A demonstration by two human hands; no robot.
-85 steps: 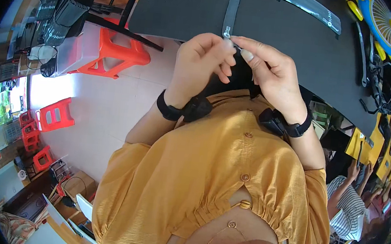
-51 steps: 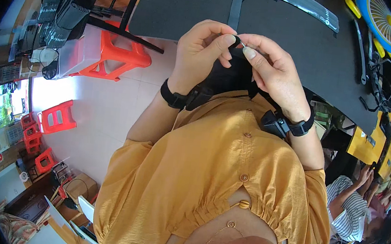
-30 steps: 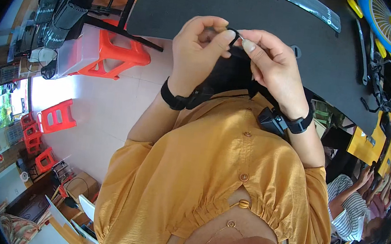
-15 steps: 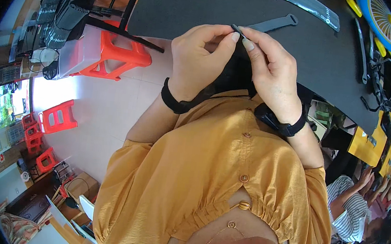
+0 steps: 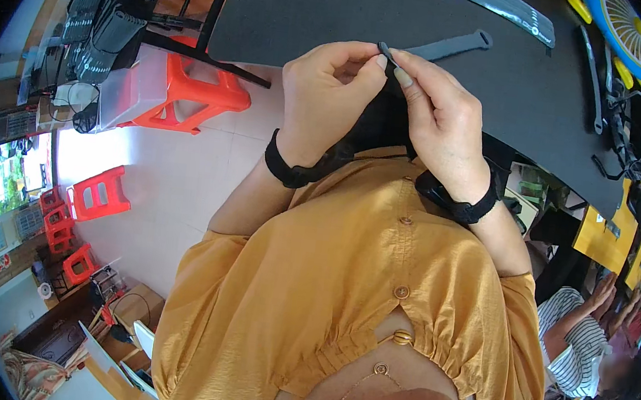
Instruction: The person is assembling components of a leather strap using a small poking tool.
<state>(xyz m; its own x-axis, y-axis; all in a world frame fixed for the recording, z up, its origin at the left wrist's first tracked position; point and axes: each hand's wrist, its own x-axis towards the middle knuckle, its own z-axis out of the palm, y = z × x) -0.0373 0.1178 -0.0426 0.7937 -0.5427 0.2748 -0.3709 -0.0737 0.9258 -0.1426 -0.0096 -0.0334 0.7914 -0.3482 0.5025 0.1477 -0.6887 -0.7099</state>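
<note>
Over the near edge of the black table, both my hands pinch the end of a dark grey strap (image 5: 454, 45). My left hand (image 5: 324, 87) is closed, its thumb and forefinger on the strap's small folded-looking tip. Just right of it my right hand (image 5: 449, 124) is closed too, thumb and forefinger gripping beside that tip. The strap's rest runs off behind my right fingers toward the far right and finishes in a rounded end with a slot. Part of it is hidden by the fingers. On the table beyond lies a clear-wrapped pack of dark straps (image 5: 501, 10).
On the black table (image 5: 309, 11), a blue-and-yellow fan (image 5: 627, 37) stands far right near loose dark straps (image 5: 598, 81). Yellow sheets (image 5: 606, 234) lie along the right side, near a co-worker in a striped top (image 5: 576, 336). Left are a red stool (image 5: 207, 90) and piled dark strap bundles (image 5: 109, 14).
Both hands keep their pinch at the strap's tip. The slotted end has shifted slightly right and down, and the tip now shows a little more between the fingers.
</note>
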